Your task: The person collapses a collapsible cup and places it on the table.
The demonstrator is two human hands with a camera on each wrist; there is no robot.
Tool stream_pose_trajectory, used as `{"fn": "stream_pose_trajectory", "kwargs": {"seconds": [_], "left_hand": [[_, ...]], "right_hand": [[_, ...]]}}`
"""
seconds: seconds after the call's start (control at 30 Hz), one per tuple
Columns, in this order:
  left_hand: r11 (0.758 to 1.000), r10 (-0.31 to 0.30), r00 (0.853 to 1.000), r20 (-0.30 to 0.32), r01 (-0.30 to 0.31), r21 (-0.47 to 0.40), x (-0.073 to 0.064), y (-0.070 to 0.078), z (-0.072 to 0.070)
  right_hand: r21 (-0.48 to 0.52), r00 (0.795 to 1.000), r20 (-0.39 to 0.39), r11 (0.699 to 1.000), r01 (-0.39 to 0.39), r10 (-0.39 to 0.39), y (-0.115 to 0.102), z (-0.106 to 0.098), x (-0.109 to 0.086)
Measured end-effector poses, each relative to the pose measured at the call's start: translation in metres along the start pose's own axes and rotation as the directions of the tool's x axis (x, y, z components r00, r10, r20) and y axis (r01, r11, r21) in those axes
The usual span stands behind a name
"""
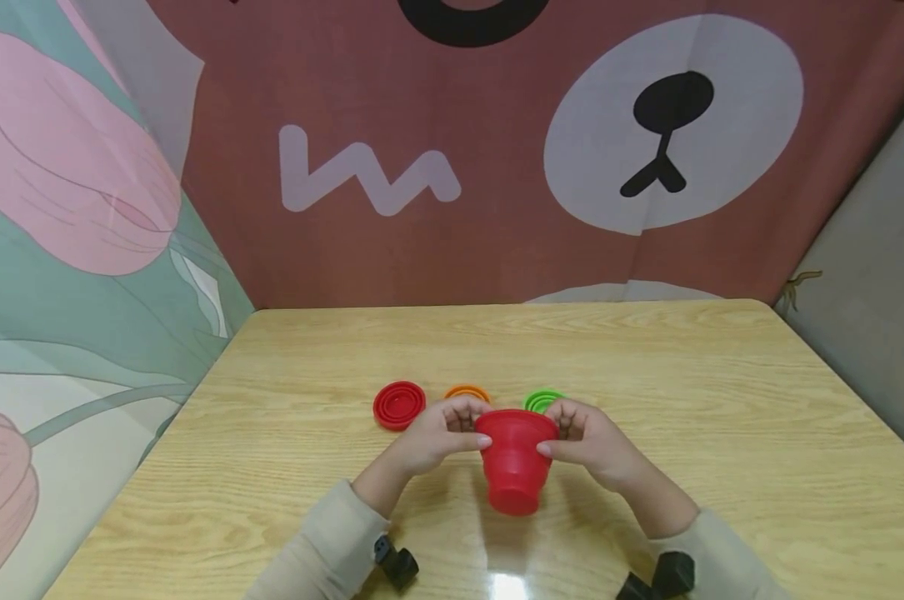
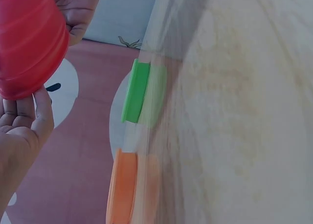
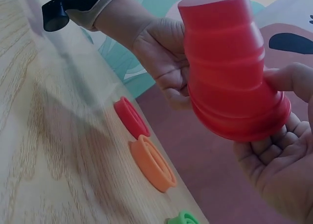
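Both hands hold a red collapsible cup (image 1: 515, 467), stretched out to its full stepped height, above the table. Its wide rim points away and its narrow base tips toward me. My left hand (image 1: 446, 432) pinches the left side near the rim, thumb in front. On the opposite side my right hand (image 1: 598, 443) grips the rim area the same way. In the right wrist view the ridged wall of the cup (image 3: 222, 62) shows fully, with fingers at the rim. Behind the hands lie a flat red ringed disc (image 1: 399, 406), an orange one (image 1: 467, 392) and a green one (image 1: 543, 400).
The wooden table (image 1: 272, 467) runs back to a fabric backdrop (image 1: 489, 258) with a bear print. Flowered cloth (image 1: 69, 167) hangs on the left, and a pale cloth (image 1: 871, 275) on the right. Black devices (image 1: 397, 565) sit at both wrists.
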State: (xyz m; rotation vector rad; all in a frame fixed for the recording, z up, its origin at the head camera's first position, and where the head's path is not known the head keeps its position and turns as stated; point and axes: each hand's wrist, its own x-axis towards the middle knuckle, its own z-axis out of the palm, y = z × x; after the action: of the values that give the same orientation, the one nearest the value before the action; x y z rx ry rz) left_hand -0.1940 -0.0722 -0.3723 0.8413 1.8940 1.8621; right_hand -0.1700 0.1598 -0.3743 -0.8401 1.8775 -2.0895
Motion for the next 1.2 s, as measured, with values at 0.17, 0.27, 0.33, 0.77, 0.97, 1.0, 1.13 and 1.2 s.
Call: {"fn": "stream_pose_trajectory", "kwargs": {"seconds": [0.17,0.27,0.33,0.77,0.97,1.0,1.13,1.2], "left_hand": [[1.000,0.029,0.999,0.031,-0.029,-0.005,0.000,0.000,0.000],[0.999,0.045,0.998,0.045,-0.045,-0.009,0.000,0.000,0.000],[0.999,0.049,0.998,0.045,-0.048,-0.011,0.000,0.000,0.000],[0.997,-0.012,1.000,-0.017,0.014,0.081,0.002,0.000,0.005],[0.999,-0.002,0.999,-0.046,0.004,0.047,0.003,0.000,0.005],[1.000,0.006,0.998,-0.058,-0.005,0.025,0.003,0.000,0.005],[0.997,0.045,0.993,-0.105,-0.052,-0.065,0.004,-0.002,0.005],[0.994,0.062,0.990,-0.126,-0.073,-0.086,0.005,-0.002,0.005]], "right_hand": [[-0.005,1.000,-0.004,1.000,0.003,-0.003,-0.001,0.003,0.001],[-0.012,1.000,-0.010,1.000,0.001,-0.001,-0.001,0.005,0.001],[-0.016,1.000,-0.020,1.000,-0.005,0.004,-0.002,0.006,0.001],[-0.154,0.981,-0.188,0.985,-0.080,0.051,-0.002,0.015,0.005],[-0.094,0.971,-0.231,0.992,-0.086,0.062,-0.001,0.018,0.008],[-0.029,0.980,-0.196,0.998,-0.052,0.046,-0.001,0.018,0.009],[0.266,1.000,-0.007,0.964,0.028,-0.027,0.001,0.014,0.007],[0.328,0.998,0.053,0.944,0.027,-0.046,0.002,0.012,0.007]]}}
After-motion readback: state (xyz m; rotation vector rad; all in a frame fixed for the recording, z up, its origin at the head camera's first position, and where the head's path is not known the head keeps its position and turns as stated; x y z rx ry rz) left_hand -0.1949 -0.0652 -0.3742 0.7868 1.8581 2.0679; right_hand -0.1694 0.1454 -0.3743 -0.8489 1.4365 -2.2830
